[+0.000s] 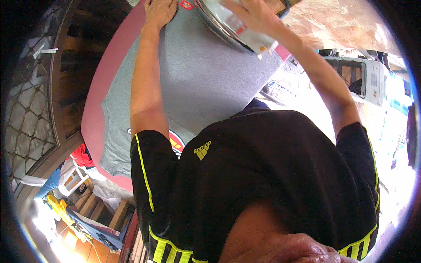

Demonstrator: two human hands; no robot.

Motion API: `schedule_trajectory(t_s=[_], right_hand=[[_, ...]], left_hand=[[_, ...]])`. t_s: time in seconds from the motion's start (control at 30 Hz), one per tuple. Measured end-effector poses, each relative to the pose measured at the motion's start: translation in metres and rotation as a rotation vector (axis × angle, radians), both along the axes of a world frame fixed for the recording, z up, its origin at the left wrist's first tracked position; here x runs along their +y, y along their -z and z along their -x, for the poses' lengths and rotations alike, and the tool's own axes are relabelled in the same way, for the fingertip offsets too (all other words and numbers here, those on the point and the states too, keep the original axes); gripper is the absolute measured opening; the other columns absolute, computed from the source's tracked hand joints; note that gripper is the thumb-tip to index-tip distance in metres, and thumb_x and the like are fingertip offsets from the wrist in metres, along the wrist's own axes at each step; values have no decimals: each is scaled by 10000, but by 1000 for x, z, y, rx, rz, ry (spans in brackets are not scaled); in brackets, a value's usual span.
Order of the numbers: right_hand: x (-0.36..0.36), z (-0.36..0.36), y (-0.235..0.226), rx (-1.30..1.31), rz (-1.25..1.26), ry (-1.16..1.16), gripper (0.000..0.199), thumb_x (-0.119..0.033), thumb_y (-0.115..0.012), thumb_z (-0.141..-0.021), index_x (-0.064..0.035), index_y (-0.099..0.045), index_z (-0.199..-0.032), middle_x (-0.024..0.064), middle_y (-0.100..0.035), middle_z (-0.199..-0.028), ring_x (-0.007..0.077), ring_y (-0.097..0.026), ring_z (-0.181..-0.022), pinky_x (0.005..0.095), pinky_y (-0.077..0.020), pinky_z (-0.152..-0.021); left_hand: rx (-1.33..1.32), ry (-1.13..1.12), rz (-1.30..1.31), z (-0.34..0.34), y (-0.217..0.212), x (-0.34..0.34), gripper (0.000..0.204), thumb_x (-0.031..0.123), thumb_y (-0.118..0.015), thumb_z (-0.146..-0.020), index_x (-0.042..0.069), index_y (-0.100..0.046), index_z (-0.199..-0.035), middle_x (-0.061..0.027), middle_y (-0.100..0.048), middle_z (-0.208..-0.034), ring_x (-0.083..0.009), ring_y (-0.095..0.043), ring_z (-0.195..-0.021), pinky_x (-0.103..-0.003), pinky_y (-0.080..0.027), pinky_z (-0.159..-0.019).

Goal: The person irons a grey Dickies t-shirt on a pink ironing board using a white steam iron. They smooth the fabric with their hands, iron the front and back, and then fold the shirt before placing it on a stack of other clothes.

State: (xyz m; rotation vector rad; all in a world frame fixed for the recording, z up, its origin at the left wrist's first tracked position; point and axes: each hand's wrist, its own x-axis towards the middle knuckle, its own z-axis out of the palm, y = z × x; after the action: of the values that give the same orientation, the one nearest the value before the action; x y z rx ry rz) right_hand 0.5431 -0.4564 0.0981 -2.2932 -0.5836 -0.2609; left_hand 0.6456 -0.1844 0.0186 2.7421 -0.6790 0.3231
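Note:
A grey T-shirt (197, 74) lies spread over a board with a dusky red cover (103, 83). It has a small red label near the far edge and a round printed emblem nearer my body. Resting on the shirt at the far side, my left hand (160, 12) lies with its fingers apart, partly cut off by the upper edge. My right hand (254, 16), a little blurred, is closed on the handle of a clothes iron (221, 27). The iron has a shiny metal rim and a pale body, and sits on the shirt right of the red label.
A dark wooden frame with a patterned lattice (33, 101) stands left of the board. Below it are a white plastic stool (72, 180) and heaped clothes. To the right are a whitish boxy appliance (372, 81) and a printed pale cloth (283, 87).

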Motion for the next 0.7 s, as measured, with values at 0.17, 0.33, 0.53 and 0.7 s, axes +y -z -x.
schedule_trajectory(t_s=[0.17,0.33,0.53,0.7], right_hand=[[56,-115,-14,552,13,108,465,-353,-515,-983,93,-623,-1058,322,-659,-931,403,-687,-907,466,-539,-773],[83,-135,-13,-5,335,4,543,-437,-511,-959,85,-632,-1047,326,-666,-898,433,-679,-890,481,-547,-760],[38,-80,3,60,280,53,497,-414,-532,-959,66,-646,-1019,311,-667,-886,432,-670,-888,486,-523,-776],[74,-136,-7,123,238,56,605,-479,-499,-959,109,-634,-1015,319,-660,-868,432,-673,-882,484,-524,-782]], left_hand=[[-217,-295,-3,71,2,16,571,412,-536,-943,157,-421,-1441,-123,-362,-1525,-363,-317,-1410,-616,-269,-1087],[-38,-561,-146,129,9,29,600,523,-367,-991,226,-351,-1512,-108,-241,-1601,-390,-172,-1480,-629,-150,-1148],[-90,-598,-142,121,11,38,602,560,-355,-985,260,-357,-1506,-98,-263,-1598,-387,-203,-1472,-643,-159,-1143],[-154,-596,-103,122,18,39,587,567,-382,-974,280,-393,-1486,-79,-306,-1582,-385,-245,-1458,-651,-183,-1130]])
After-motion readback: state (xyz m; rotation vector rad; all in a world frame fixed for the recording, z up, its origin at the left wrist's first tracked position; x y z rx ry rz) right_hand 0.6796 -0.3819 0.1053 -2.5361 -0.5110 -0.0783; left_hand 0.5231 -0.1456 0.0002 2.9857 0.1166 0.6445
